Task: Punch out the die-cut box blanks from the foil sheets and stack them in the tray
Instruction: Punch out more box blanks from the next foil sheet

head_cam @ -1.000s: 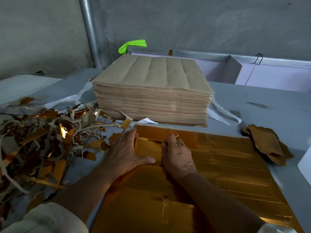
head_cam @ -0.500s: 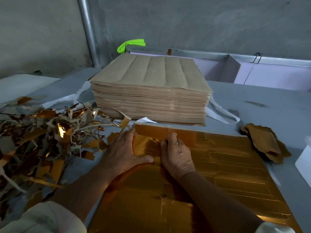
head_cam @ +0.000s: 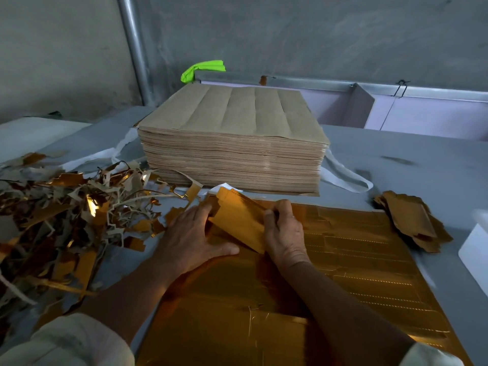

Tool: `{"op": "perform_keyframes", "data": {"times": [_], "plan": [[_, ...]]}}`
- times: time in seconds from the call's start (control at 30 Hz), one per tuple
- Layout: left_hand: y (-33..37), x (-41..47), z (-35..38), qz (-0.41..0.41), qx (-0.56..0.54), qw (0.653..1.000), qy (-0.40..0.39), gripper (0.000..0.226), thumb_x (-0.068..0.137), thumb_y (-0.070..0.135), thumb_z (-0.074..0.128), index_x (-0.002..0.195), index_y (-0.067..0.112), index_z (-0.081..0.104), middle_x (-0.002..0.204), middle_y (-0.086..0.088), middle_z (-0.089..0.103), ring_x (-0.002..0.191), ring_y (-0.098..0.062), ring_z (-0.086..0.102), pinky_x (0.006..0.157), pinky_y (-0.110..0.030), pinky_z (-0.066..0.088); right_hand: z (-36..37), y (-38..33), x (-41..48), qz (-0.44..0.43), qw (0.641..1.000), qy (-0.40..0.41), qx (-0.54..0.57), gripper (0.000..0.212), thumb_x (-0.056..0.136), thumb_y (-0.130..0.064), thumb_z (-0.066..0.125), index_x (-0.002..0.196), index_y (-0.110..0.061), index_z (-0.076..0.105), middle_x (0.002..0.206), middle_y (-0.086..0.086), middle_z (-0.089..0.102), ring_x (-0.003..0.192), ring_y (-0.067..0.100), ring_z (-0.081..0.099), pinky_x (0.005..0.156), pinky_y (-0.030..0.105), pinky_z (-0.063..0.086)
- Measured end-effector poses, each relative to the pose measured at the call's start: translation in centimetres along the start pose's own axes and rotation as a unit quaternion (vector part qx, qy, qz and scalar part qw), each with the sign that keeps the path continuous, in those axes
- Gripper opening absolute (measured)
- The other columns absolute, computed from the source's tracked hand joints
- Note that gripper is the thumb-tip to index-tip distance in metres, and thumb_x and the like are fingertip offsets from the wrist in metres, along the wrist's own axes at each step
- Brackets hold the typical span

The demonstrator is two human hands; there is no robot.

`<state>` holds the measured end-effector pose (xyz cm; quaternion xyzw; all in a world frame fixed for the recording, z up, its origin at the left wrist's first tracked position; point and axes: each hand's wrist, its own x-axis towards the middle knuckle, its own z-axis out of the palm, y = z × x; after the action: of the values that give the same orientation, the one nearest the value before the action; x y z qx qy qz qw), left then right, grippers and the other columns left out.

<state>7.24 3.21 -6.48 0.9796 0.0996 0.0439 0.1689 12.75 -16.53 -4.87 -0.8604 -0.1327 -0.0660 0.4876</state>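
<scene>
Right in front of the stack (head_cam: pixel 232 143) of brown sheets, a gold foil sheet (head_cam: pixel 356 260) lies flat on the grey table (head_cam: pixel 422 165), its far edge almost touching the stack's base. Over the sheet's corner nearest the stack, one blank (head_cam: pixel 237 217) stands tilted up off the foil, its far corner raised toward the stack. The left hand (head_cam: pixel 192 241) lies spread and flat on the sheet, thumb stretched out, fingertips against the blank's left edge. The right hand (head_cam: pixel 286 233) grips the blank's right edge, its fingers curled over the rim. Both forearms cross the sheet.

Left of the stack and spilling forward, a tangle of gold and grey scrap (head_cam: pixel 66 220) covers the table. Right of the stack and nearer the person, a small heap of loose blanks (head_cam: pixel 412 223) sits just off the sheet's corner. A white strap (head_cam: pixel 346 175) loops out from under the stack's right side. Behind the stack, a bright green rag (head_cam: pixel 203 69) rests on a metal rail.
</scene>
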Motion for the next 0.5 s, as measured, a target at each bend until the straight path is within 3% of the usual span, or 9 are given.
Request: {"op": "perform_keyframes", "data": {"times": [0.17,0.37,0.5], "plan": [[0.2,0.0,0.0,0.004,0.011,1.0,-0.009,0.124,0.053,0.1,0.032,0.154,0.03,0.017,0.161,0.0,0.026,0.146,-0.02,0.024,0.117,-0.044,0.023,-1.4,0.0,0.5,-0.008,0.998,0.038,0.043,0.015,0.1,-0.029,0.049,0.085,-0.03,0.048,0.075,-0.01,0.055,0.069,0.005,0.052,0.057,0.02,0.04],[0.0,-0.1,-0.1,0.001,0.007,1.0,-0.015,0.116,0.06,0.096,0.031,0.154,0.029,0.018,0.158,0.0,0.03,0.142,-0.021,0.031,0.115,-0.046,0.03,-6.2,1.4,0.9,0.055,0.991,0.091,0.078,0.015,0.099,-0.032,0.048,0.084,-0.031,0.049,0.087,-0.011,0.055,0.08,0.011,0.054,0.068,0.036,0.053],[0.2,-0.2,-0.1,0.003,0.01,1.0,-0.002,0.109,0.065,0.091,0.034,0.154,0.028,0.021,0.156,-0.002,0.034,0.14,-0.022,0.034,0.113,-0.047,0.032,-10.6,3.9,1.2,0.117,0.965,0.214,0.093,0.013,0.1,-0.023,0.045,0.088,-0.024,0.05,0.081,-0.007,0.053,0.072,0.008,0.05,0.057,0.026,0.038]]}}
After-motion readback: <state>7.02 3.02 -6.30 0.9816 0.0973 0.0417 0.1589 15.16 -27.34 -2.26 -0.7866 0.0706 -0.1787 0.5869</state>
